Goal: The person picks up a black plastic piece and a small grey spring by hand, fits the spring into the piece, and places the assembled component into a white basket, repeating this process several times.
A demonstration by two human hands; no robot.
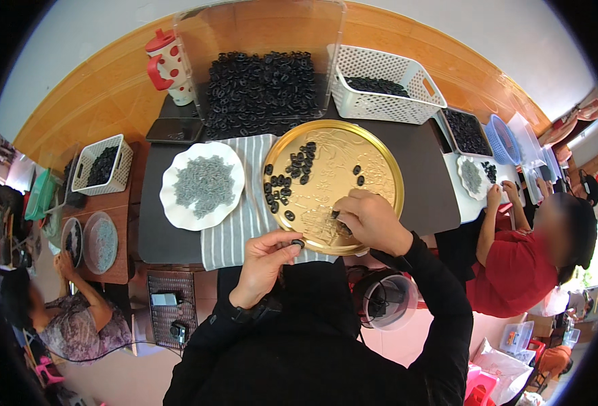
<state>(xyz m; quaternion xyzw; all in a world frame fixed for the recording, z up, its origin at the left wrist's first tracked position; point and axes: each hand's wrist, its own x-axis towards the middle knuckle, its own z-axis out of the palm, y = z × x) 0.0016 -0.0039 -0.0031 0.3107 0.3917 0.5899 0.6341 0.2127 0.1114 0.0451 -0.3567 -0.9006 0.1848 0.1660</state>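
My left hand [264,265] pinches a small black oval plastic piece [298,243] between thumb and fingertips, at the near rim of a round gold tray [380,152]. My right hand [372,218] is over the tray's near right part, its fingers closed together on a small black piece [335,214], which they partly cover. Another dark piece shows just under those fingers. Loose black oval pieces [302,162] lie in a group on the tray's left side, with a pair farther right. A white scalloped plate [172,187] left of the tray holds a heap of small grey-clear pieces [206,183].
Behind the tray stands a clear bin [258,30] of black pieces beside a white basket [387,108]. A phone [174,130] and a red-dotted tumbler [174,68] are at back left. The tray rests partly on a striped cloth [231,249]. Other people work at both sides.
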